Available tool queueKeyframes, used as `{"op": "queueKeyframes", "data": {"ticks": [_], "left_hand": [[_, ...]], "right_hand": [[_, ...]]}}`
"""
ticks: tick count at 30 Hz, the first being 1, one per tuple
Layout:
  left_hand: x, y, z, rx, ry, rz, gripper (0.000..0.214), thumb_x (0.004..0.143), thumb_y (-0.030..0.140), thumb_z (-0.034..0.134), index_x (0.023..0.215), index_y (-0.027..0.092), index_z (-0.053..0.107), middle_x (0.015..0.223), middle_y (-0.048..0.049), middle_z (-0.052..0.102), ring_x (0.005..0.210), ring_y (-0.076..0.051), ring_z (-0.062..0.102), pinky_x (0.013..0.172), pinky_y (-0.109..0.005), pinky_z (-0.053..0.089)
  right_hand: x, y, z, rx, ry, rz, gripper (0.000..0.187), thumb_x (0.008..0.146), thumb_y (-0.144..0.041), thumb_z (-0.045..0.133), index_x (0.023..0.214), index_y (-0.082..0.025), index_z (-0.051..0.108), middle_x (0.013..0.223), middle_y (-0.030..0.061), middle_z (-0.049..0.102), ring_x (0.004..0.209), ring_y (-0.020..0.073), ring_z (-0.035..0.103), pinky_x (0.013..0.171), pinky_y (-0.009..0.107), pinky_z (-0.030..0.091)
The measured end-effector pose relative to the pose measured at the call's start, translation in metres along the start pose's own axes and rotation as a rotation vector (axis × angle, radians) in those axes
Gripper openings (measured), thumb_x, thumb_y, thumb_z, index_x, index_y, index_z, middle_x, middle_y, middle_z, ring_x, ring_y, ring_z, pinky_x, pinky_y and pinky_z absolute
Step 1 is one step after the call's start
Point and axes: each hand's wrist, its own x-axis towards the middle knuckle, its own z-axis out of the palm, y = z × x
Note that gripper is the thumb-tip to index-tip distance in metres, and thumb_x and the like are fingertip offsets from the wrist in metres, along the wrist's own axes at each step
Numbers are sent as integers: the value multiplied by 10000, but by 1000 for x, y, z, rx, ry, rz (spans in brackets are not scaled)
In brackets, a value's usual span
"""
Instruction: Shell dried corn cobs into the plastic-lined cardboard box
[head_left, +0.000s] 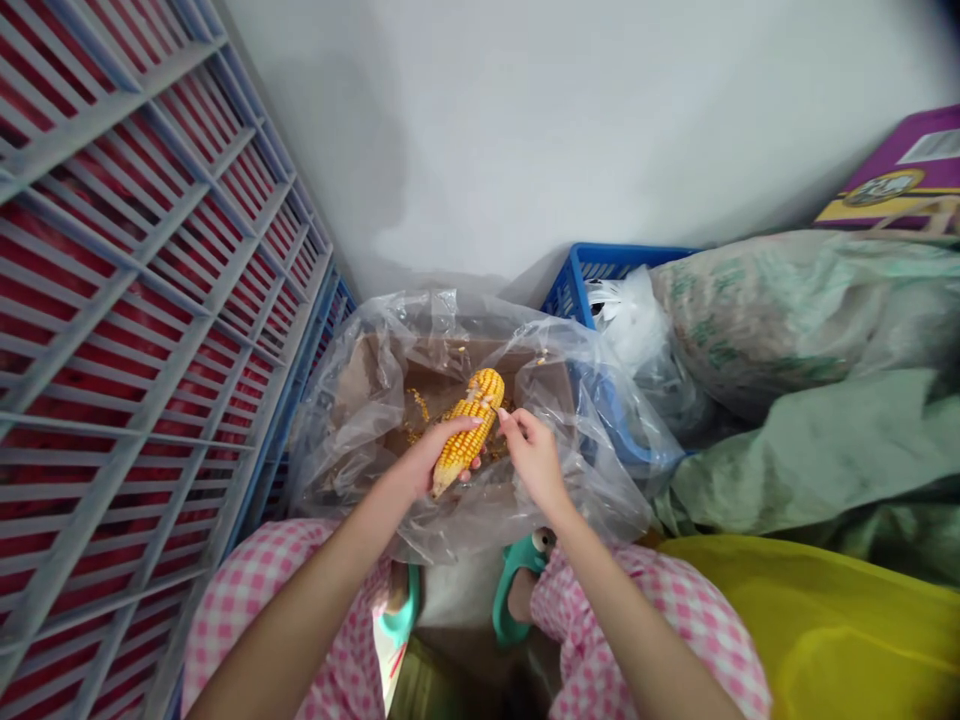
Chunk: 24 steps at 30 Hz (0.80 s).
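Note:
A yellow ear of corn is held at a slant over the plastic-lined box, its pale pointed end towards me. My left hand is wrapped round its lower half, thumb on top and fingertips showing underneath. A patch of kernels is gone near the upper end, leaving pale cob bare. My right hand is closed in a pinch at the right side of the ear, thumb and forefinger tips against it or very close. Whatever is between those fingertips is too small to tell. Loose corn kernels lie below in the box.
The cardboard box has a clear plastic liner draped over its rim. Left of it rise slatted crates with red contents. On the right are a blue basket, stuffed sacks and a yellow container. A white wall stands behind.

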Motion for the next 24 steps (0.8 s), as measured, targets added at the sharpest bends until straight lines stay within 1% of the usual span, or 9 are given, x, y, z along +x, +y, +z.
{"op": "queueKeyframes", "data": {"ticks": [2,4,7,10,14,17,20,22,24], "left_hand": [[0,2,-2,-5,6,17,254,704,314,549,878,130,530,590,-20,562,446,-101,530,326,-166,380],[0,3,-4,30,42,63,286,682,313,587,899,136,528,629,-21,575,472,-112,553,339,-177,404],[2,5,-6,87,84,123,364,635,312,646,931,159,500,700,-18,580,505,-126,574,334,-187,410],[1,7,-5,120,75,130,419,611,325,670,945,172,470,732,-21,581,513,-127,574,324,-179,389],[-5,9,-1,188,79,99,456,610,345,669,972,171,453,738,-22,571,520,-129,577,334,-174,379],[-8,9,3,284,91,85,487,613,358,664,1002,176,434,738,-15,559,504,-130,569,327,-180,370],[-8,6,4,377,93,73,510,607,347,670,1014,180,413,718,-2,547,446,-122,541,310,-193,358],[-8,3,4,396,86,70,492,611,331,666,1005,180,413,710,1,544,423,-115,529,307,-194,355],[-7,0,5,375,73,76,470,617,320,660,996,184,419,703,5,542,416,-111,525,305,-190,354]], "right_hand": [[4,-5,-8,-55,-34,-38,372,820,-452,376,597,-169,469,539,-36,443,511,84,379,499,195,273],[7,-10,-19,-183,-51,-87,372,817,-452,385,587,-174,475,515,-42,423,491,81,372,496,197,262],[11,-14,-35,-382,-18,-118,368,816,-460,391,597,-186,503,480,-45,395,453,81,341,488,206,244],[15,-15,-43,-491,3,-141,373,819,-471,385,618,-197,541,480,-34,437,446,86,346,485,211,241],[16,-15,-46,-605,-21,-193,375,833,-459,369,642,-206,569,513,-13,522,454,94,411,485,214,236],[15,-13,-46,-712,-49,-256,358,850,-426,355,669,-205,571,547,9,568,485,110,474,485,224,219],[13,-9,-45,-826,-104,-315,308,859,-356,362,690,-193,562,559,26,585,477,118,482,483,236,196],[13,-5,-42,-823,-134,-331,286,860,-321,365,693,-184,552,554,25,579,463,114,468,485,238,197],[12,0,-37,-728,-137,-314,290,858,-326,368,676,-181,540,528,9,548,455,106,445,487,230,216]]}}
